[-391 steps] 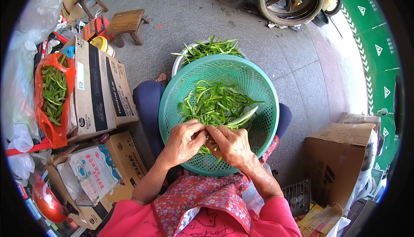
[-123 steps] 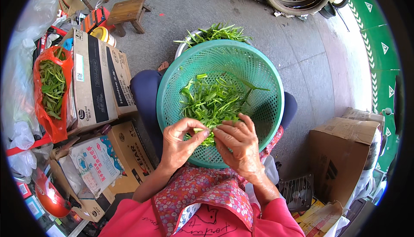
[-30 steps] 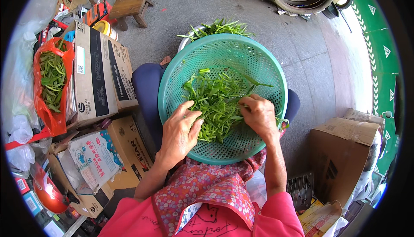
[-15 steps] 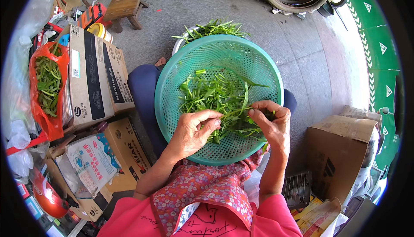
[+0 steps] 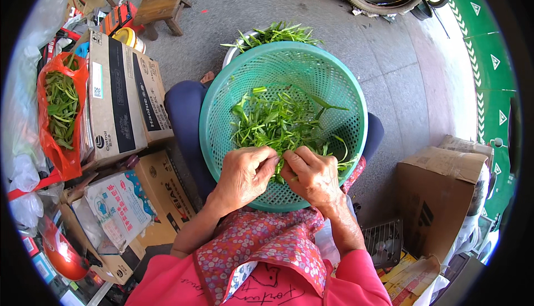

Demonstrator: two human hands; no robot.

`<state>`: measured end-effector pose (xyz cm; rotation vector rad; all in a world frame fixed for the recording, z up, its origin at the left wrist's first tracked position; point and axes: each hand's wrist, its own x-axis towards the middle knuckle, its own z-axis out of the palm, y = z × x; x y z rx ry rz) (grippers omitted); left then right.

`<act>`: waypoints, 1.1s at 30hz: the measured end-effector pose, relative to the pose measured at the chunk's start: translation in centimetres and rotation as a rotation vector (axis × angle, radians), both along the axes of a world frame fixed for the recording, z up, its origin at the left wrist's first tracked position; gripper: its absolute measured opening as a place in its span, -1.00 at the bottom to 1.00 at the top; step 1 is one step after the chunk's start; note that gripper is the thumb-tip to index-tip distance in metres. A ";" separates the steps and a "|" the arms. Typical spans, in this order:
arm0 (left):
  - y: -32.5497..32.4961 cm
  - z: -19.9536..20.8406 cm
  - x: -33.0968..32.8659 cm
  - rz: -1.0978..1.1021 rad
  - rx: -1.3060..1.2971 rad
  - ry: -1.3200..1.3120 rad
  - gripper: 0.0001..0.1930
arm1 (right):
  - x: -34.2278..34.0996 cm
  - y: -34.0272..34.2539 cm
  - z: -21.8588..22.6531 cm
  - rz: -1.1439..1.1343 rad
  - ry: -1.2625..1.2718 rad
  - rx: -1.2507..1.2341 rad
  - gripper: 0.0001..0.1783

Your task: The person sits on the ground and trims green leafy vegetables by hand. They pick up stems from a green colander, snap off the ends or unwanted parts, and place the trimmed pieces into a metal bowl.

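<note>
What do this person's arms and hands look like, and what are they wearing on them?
Both hands, left hand and right hand, are bare: no gloves, and no rings or watch that I can make out. The forearms are bare too. Bright pink sleeves cover only the upper arms, ending near the elbows. A red floral-patterned cloth, like an apron, lies over the front between the arms.

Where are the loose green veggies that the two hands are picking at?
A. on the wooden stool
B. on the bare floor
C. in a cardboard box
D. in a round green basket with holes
D: the left hand and right hand pinch a stem of the green veggies piled inside the round green basket resting on the person's lap.
</note>
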<state>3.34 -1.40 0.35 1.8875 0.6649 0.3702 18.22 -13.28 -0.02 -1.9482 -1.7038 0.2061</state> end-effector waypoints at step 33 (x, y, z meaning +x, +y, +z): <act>5.5 -3.2 -1.4 -0.238 0.491 0.214 -0.80 | 4.5 -0.1 -10.1 0.036 -0.126 -0.455 -0.80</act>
